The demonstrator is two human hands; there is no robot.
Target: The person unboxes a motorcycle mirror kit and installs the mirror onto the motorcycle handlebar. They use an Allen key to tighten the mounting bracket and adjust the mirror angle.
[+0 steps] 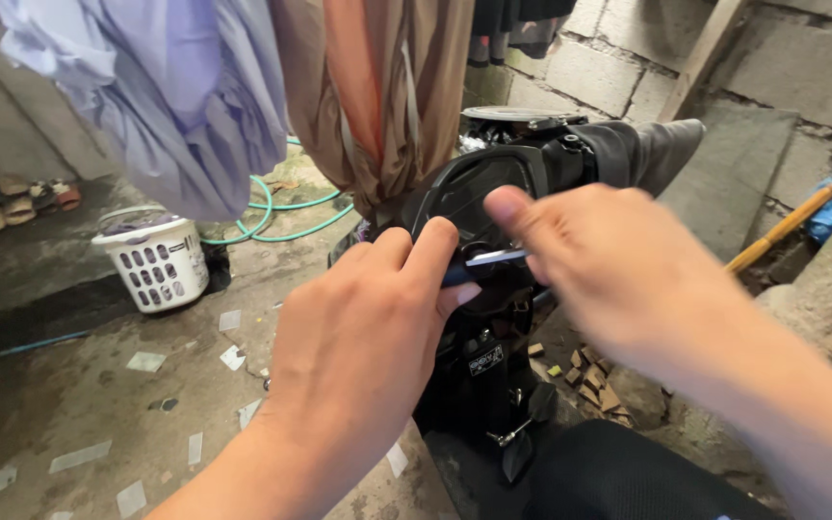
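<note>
A black motorbike (479, 376) stands in front of me, its black handlebar cover (479, 183) in the middle of the view. My left hand (368, 318) grips the blue handle of a screwdriver (495, 256) whose metal shaft points right, against the cover. My right hand (609, 260) is blurred; its fingers pinch the shaft near the tip. The grey handlebar grip (652, 149) sticks out to the right behind my right hand. The black seat (628, 477) shows at the bottom.
Lilac and brown clothes (195, 87) hang overhead at the left. A white laundry basket (154, 262) and a green hose (286, 217) lie on the concrete floor. A block wall (772, 67), a wooden-handled tool (782, 226) and rubble (594, 380) are on the right.
</note>
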